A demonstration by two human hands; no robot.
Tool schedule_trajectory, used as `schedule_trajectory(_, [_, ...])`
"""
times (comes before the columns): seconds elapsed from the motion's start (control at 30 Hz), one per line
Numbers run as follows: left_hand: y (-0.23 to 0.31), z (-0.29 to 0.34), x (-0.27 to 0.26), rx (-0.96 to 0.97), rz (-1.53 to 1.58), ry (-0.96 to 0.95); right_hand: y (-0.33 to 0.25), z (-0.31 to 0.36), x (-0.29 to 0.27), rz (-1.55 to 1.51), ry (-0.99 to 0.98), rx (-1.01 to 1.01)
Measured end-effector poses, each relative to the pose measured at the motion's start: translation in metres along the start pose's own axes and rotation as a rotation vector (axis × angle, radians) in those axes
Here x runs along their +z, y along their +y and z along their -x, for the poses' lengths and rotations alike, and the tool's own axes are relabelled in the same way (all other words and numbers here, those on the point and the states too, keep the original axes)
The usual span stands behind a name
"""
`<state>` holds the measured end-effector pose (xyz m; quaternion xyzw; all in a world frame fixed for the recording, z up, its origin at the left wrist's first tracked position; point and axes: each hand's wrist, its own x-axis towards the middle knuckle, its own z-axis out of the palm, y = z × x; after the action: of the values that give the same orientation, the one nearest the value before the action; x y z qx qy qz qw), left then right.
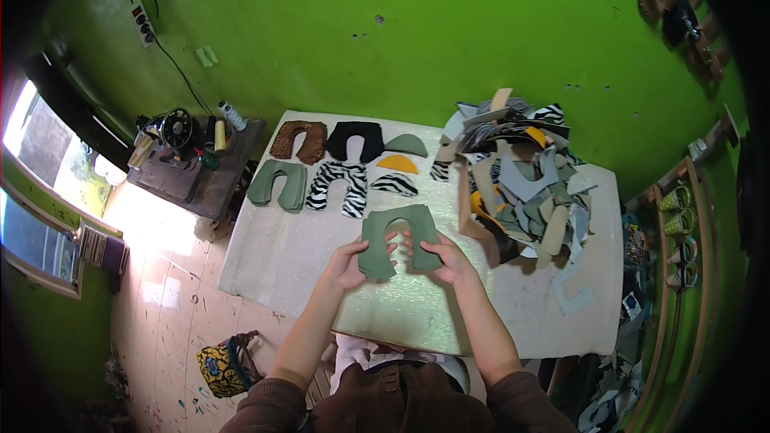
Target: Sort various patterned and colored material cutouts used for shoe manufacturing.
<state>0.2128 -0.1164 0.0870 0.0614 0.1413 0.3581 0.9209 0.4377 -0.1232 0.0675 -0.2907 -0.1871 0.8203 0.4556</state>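
One stack of green horseshoe-shaped pieces (405, 215) is held up over the near part of a pale table (281, 252), its opening toward the person; the left hand (346, 266) is clamped on its left leg, thumb on top and fingers underneath; the right hand (451, 261) is clamped on the right leg in the same way, and fingertips of both hands show in the gap between the legs.

Beyond the hands, four horseshoe shapes lie in two rows: a brown spotted one (283, 141) and a black one (358, 131) at the back, a green pile (261, 185) and a zebra-striped one (320, 190) in front; just right of them sit three curved pieces, one green (407, 145), one yellow (397, 164) and one striped (395, 185).

Farther right, a box (476, 234) overflows with mixed scraps (525, 184); a pale cut-out (571, 301) lies near it; to the left, a sewing machine (178, 130) stands on a dark bench (218, 192); a patterned bag (223, 370) rests on the floor (160, 337).
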Motion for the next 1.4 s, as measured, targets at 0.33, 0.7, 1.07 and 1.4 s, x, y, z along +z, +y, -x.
schedule_trajectory(0.33, [0.116, 0.035, -0.062, 0.235, -0.378, 0.332, 0.082, -0.121, 0.069, -0.264, 0.078, 0.022])
schedule_trajectory(0.7, [0.264, 0.069, -0.111, 0.466, -0.451, 0.570, 0.122, -0.250, 0.162, -0.100, 0.254, 0.064])
schedule_trajectory(1.07, [0.292, 0.060, -0.142, 0.563, -0.976, 0.705, 0.173, -0.281, 0.173, 0.459, 0.569, -0.233])
schedule_trajectory(1.4, [0.302, 0.065, -0.119, 0.500, -1.628, 0.816, 0.166, -0.268, 0.187, 1.112, 0.715, -0.280])
